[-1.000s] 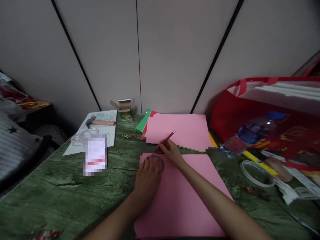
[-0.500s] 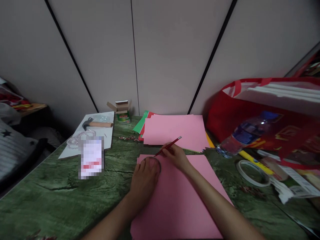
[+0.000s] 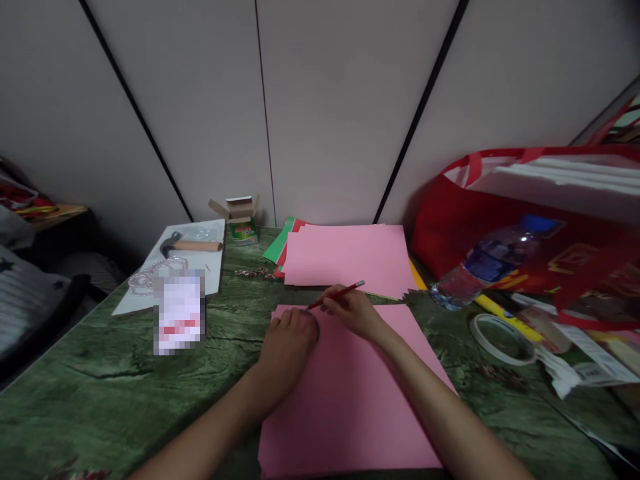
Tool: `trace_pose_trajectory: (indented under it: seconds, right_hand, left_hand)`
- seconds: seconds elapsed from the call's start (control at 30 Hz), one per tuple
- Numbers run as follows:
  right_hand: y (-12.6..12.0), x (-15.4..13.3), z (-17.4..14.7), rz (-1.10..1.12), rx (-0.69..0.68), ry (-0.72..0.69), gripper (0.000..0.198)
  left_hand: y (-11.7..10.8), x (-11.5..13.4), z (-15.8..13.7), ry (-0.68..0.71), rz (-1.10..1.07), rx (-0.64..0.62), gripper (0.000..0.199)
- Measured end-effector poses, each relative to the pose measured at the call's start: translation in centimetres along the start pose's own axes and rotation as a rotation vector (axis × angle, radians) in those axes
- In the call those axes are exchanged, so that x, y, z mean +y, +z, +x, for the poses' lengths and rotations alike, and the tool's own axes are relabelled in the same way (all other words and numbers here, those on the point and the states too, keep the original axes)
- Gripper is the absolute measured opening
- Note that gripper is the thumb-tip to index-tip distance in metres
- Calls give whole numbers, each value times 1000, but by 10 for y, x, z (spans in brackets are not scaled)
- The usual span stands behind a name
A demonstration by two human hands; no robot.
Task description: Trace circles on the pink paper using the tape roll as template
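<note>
A stack of pink paper sheets (image 3: 350, 413) lies in front of me on the green table. My left hand (image 3: 290, 337) holds a round, dark-rimmed ring (image 3: 317, 327) down near the sheets' upper left corner. Its fingers bend over the ring and hide most of it; pink shows inside the rim. In a closed grip, my right hand (image 3: 356, 312) has a red pencil (image 3: 340, 293), slanted with its eraser end up to the right. The pencil's tip is at the ring's upper edge, close to my left fingers.
More pink paper (image 3: 345, 257) lies behind. To the left are a hammer (image 3: 195, 246), clear beads (image 3: 165, 272), a blurred-out phone-like item (image 3: 179, 313) and a small green box (image 3: 243, 230). A bottle (image 3: 493, 261), a white tape roll (image 3: 501, 340) and a red bag (image 3: 435, 207) crowd the right.
The view has shifted slightly. The pencil leans a little lower, with its tip still by the ring's upper edge. My left hand stays on the ring.
</note>
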State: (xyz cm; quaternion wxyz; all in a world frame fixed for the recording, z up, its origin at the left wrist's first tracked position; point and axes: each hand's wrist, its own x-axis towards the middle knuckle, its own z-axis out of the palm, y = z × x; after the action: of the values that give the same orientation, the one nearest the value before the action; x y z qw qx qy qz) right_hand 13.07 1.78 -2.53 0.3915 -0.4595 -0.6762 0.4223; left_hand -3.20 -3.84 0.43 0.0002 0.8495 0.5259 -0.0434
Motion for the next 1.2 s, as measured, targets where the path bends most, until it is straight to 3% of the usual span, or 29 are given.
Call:
trace_pose_trajectory:
  seconds: [0.27,0.47,0.7,0.83,1.2]
  right_hand:
    - [-14,-6,-4,-81,-61,-19,13]
    - [-24,-20,-8,-113,-135,-38,15]
    - [-28,-30,-12,-146,-164,-37,16]
    - [-31,-28,-15,-154,-185,-51,15]
    - [-38,-49,-25,-257,-392,-147,17]
  left_hand:
    - [-14,-10,4,48,-66,-132,36]
    - [-15,-19,2,96,-114,-100,46]
    - [-2,-23,4,131,-135,-65,37]
    - [0,-23,2,133,-128,-53,42]
    - [-15,-26,2,169,-111,-109,48]
